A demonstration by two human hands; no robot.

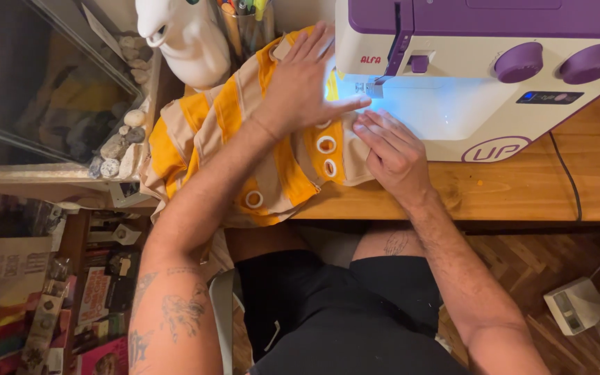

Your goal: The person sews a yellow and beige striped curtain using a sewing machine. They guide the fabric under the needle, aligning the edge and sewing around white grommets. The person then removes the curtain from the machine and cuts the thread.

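Observation:
A yellow and beige striped fabric [206, 128] with white ring eyelets lies on the wooden table [522, 191], fed under a white and purple sewing machine [480, 76]. My left hand [300, 83] presses flat on the fabric, fingers spread, thumb pointing toward the lit needle area [369, 90]. My right hand [387, 149] rests flat on the fabric's edge just in front of the needle, fingers together and pointing up-left. Neither hand grips anything.
A white animal-shaped figure [185, 35] and a cup of pens [244, 24] stand behind the fabric. A glass tank with stones [116, 139] sits at left, above shelves of books [57, 298]. A black cable [567, 177] crosses the table. A white fan [592, 312] stands on the floor.

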